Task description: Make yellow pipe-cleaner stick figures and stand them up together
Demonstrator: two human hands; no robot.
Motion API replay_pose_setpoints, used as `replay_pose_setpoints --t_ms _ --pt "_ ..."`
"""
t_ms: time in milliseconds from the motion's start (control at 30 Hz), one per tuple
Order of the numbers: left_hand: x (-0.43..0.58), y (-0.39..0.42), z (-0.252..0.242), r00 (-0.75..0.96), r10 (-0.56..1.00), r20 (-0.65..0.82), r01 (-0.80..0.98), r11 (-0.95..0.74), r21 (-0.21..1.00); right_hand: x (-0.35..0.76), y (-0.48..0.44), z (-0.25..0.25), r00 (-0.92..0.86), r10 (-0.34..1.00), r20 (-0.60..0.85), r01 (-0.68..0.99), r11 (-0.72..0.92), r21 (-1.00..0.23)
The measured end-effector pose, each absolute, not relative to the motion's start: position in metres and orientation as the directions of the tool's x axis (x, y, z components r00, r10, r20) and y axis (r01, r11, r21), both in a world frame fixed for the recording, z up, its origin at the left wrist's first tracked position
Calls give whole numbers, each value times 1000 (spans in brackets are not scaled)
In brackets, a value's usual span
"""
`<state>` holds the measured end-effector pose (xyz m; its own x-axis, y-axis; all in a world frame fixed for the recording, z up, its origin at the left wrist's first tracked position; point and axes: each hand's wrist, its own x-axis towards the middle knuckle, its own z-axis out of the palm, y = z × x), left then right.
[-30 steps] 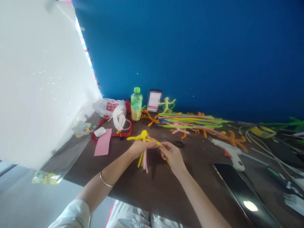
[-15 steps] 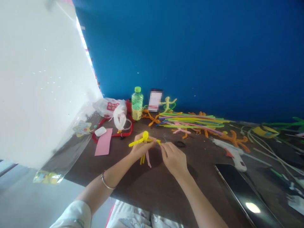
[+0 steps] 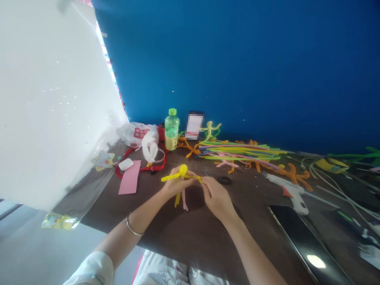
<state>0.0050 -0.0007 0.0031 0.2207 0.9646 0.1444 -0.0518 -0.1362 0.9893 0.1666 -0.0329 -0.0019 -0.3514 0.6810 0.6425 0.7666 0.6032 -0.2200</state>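
Note:
A yellow pipe-cleaner figure (image 3: 183, 171) with a round head is held above the table's front half. My left hand (image 3: 173, 187) is closed around its body, and one yellow arm sticks out to the left. Below that hand hang a yellow leg and a pink leg (image 3: 184, 200). The fingers of my right hand (image 3: 216, 196) pinch the tip of the figure's other arm, which stretches between the two hands. Part of the body is hidden behind my left fingers.
Behind the hands lies a bundle of coloured pipe cleaners (image 3: 243, 151), with orange figures around it. A green-capped bottle (image 3: 171, 130) stands at the back. On the right are a glue gun (image 3: 289, 192) and a phone (image 3: 305, 241); pink paper (image 3: 130, 180) lies left.
The figure's head has shifted slightly right and down, and its legs have swung a little left. My right hand has moved slightly left, still pinching the arm tip.

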Motion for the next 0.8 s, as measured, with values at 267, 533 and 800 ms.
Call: replay_pose_setpoints --t_ms 267,533,800 --pt "10 -7 4 144 981 131 -101 -117 988 166 -33 -2 -408 674 615 798 591 -117" --pt "6 -2 1 215 968 131 68 -148 987 168 -35 1 -343 699 628 753 604 -261" --pt "2 -7 13 560 828 -28 -291 228 929 163 -36 16 -4 926 378 399 348 -848"
